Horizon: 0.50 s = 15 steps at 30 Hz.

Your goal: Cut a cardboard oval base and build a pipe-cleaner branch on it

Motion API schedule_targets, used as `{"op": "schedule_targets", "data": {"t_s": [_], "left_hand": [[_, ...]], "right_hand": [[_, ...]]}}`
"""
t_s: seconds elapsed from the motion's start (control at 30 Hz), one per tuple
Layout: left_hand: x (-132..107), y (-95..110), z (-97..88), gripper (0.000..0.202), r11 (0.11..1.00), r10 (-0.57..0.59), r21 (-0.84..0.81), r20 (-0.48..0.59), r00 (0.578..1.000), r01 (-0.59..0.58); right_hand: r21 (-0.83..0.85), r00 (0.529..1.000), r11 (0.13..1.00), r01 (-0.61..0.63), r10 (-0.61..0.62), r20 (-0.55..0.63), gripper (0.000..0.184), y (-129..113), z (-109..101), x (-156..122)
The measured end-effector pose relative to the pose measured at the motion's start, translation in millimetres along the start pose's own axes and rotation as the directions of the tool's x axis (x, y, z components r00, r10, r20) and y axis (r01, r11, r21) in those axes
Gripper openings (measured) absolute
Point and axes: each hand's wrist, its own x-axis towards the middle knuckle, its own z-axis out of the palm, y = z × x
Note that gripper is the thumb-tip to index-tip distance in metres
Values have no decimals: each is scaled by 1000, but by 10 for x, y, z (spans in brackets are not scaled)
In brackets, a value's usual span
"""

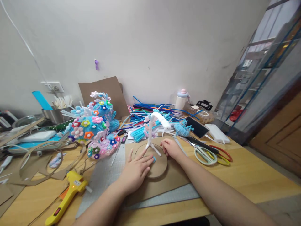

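Note:
My left hand lies flat with spread fingers on a round cardboard disc. Close to its fingertips a small blue ring-like piece sits on the disc. At the disc's far right edge my right hand has its fingers curled in; what they hold, if anything, is hidden. Between the hands stands a white wrapped stem with a bent-over top, splayed feet and pale flowers along its side. Beneath the disc is a larger cardboard sheet on a grey cutting mat.
A yellow glue gun lies at front left, near cardboard rings. Fuzzy flower-covered pieces stand behind. Pipe cleaners are heaped at the back. Scissors, a phone and a bottle are at right.

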Motion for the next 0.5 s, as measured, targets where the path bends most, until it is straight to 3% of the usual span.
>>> {"op": "schedule_targets", "data": {"t_s": [0.27,0.5], "left_hand": [[14,17,5,43,993,47,106,-12,999,-45],[-11,-13,44,45,990,72,125,-26,997,-68]], "right_hand": [[-1,1000,1000,0,0,-19,27,-22,6,-8],[-110,978,988,106,-123,-167,42,-240,-226,179]]}}
